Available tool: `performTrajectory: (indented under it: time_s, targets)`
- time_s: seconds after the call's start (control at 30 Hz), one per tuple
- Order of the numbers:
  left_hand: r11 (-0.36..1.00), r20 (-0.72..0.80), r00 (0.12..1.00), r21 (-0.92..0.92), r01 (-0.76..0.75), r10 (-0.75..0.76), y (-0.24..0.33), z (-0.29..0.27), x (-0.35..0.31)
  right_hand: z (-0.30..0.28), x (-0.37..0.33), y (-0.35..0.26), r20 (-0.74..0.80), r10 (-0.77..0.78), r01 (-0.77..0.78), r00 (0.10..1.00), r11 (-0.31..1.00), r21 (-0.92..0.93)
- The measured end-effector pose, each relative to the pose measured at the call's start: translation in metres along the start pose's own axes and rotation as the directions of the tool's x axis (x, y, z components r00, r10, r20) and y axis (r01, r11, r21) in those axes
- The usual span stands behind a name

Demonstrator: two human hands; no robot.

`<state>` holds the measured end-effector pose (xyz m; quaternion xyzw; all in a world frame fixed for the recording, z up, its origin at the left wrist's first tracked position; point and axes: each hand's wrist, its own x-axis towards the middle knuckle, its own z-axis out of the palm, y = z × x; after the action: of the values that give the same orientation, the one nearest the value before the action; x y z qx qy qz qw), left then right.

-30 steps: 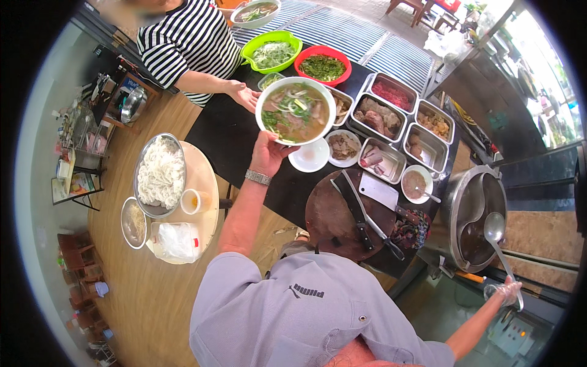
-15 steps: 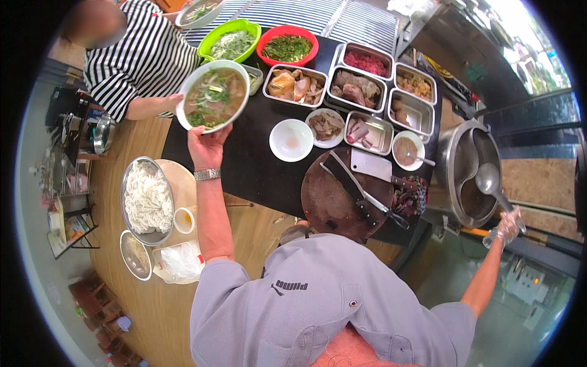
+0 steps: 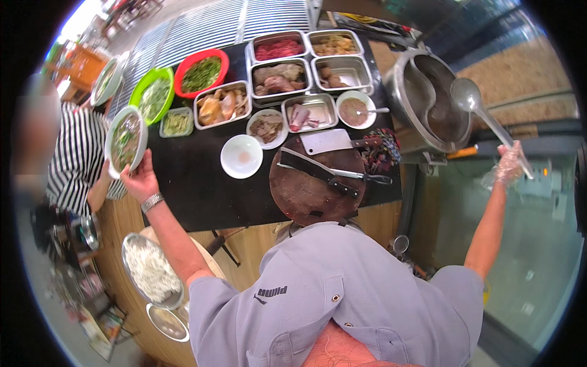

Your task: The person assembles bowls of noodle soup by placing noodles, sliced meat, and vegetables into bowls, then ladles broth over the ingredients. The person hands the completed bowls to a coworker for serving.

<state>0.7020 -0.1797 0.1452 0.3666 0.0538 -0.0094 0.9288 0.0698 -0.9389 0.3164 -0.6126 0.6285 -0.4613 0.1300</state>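
Observation:
My left hand (image 3: 140, 180) reaches far left, thumb and fingers at the near edge of a white bowl of soup with green herbs (image 3: 126, 140). A person in a striped top (image 3: 73, 156) has a hand on the same bowl's other side. The bowl is tilted and held up off the table. At the right, my right hand (image 3: 507, 164), in a clear plastic glove, is closed round the handle of a metal ladle (image 3: 483, 113). The ladle's head hangs over the right rim of a large divided steel pot (image 3: 397, 101) with dark liquid in it.
The black table (image 3: 202, 183) carries an empty white bowl (image 3: 241, 156), trays of meat, a red basin of greens (image 3: 202, 54) and a green basin (image 3: 153, 116). A cleaver (image 3: 325, 141) and a knife lie on the round chopping board (image 3: 287, 196). White noodles (image 3: 150, 269) fill a basin lower left.
The view has turned. The soup bowl has moved left toward the other person, my left hand still on it. The ladle's head has shifted from inside the pot to its right rim.

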Motion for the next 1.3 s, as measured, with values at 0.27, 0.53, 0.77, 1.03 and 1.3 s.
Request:
performTrajectory:
  time_s: [0.27, 0.53, 0.77, 1.03, 1.3]
  targets:
    - [0.988, -0.136, 0.979, -0.006, 0.152, -0.151, 0.009, -0.003, 0.057, -0.213, 0.025, 0.03, -0.193, 0.183, -0.11, 0.964, 0.935, 0.337]
    - [0.904, -0.15, 0.989, 0.424, 0.06, 0.005, -0.102, 0.032, -0.05, -0.214, -0.069, 0.023, -0.03, 0.236, -0.233, 0.971, 0.92, -0.316]
    - [0.678, -0.223, 0.969, 0.729, 0.093, 0.107, -0.171, 0.023, -0.205, -0.024, -0.131, 0.169, 0.52, 0.251, 0.111, 0.816, 0.816, -0.568]
    - [0.366, -0.437, 0.895, 0.85, 0.379, 0.088, -0.177, -0.035, -0.357, 0.182, -0.17, 0.291, 0.632, 0.476, -0.059, 0.611, 0.824, -0.564]
    - [0.206, -0.53, 0.848, 0.832, 0.516, 0.017, -0.2, -0.039, -0.407, 0.257, -0.173, 0.379, 0.643, 0.493, -0.087, 0.587, 0.827, -0.555]
